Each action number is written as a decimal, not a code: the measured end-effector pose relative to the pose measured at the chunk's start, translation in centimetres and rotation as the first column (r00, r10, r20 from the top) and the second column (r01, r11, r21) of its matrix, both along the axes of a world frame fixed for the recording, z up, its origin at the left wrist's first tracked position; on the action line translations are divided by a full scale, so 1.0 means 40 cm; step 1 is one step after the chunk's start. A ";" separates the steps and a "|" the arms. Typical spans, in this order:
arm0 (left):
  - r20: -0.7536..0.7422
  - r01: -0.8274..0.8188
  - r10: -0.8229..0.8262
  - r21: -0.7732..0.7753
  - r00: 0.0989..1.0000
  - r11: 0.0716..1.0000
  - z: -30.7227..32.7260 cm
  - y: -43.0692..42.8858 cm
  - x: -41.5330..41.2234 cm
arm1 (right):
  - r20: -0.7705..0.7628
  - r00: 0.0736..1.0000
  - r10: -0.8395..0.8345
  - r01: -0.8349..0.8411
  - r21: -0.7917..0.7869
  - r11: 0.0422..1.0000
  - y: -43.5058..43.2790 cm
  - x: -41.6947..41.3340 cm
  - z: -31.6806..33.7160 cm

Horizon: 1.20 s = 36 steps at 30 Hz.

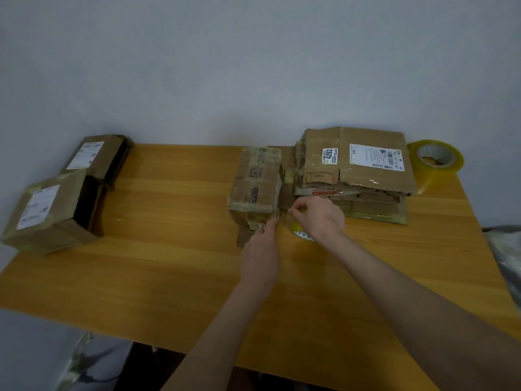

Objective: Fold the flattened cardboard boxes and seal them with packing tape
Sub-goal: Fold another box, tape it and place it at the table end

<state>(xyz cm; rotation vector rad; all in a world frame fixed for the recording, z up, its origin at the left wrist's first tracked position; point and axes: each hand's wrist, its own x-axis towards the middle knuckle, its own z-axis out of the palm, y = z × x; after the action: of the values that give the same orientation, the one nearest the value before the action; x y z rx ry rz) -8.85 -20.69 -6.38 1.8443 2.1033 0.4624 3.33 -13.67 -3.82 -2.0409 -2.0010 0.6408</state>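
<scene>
A small folded cardboard box (255, 183) stands mid-table, wrapped in old clear tape. In front of its near right corner, my right hand (318, 217) grips a roll of clear packing tape (299, 232), mostly hidden under the hand. My left hand (260, 249) pinches the tape's free end next to the box's near edge. A short clear strip stretches between the two hands. A stack of flattened cardboard boxes (358, 170) with white labels lies to the right of the folded box.
Two folded boxes (45, 213) (97, 155) sit at the table's left end, open sides facing right. A second, larger tape roll (436, 159) stands at the back right corner. The wooden table (169, 263) meets a pale wall at the back.
</scene>
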 end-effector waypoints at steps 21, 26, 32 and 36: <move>-0.194 0.110 -0.184 -0.339 0.964 0.934 -0.108 -0.042 -0.050 | -0.341 0.936 -0.090 0.085 -0.030 0.996 0.005 0.051 -0.038; 0.046 0.174 -0.196 0.298 0.979 0.939 -0.024 0.020 -0.026 | -0.540 0.832 -0.131 0.139 -0.026 0.990 -0.008 0.093 -0.047; 0.461 0.062 -0.110 0.116 0.880 0.991 0.081 0.124 0.066 | -0.651 0.753 -0.095 0.171 0.055 0.984 -0.037 0.139 -0.026; 0.571 0.063 -0.064 0.022 0.819 0.998 0.071 0.142 0.098 | -0.635 0.771 -0.044 0.162 0.128 0.978 -0.045 0.161 -0.007</move>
<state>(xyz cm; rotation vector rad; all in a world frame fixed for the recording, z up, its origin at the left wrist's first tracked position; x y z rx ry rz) -4.93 -15.02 -3.53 1.5123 1.6217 0.8770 9.75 -15.47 -4.12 -1.5301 -1.4729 0.9354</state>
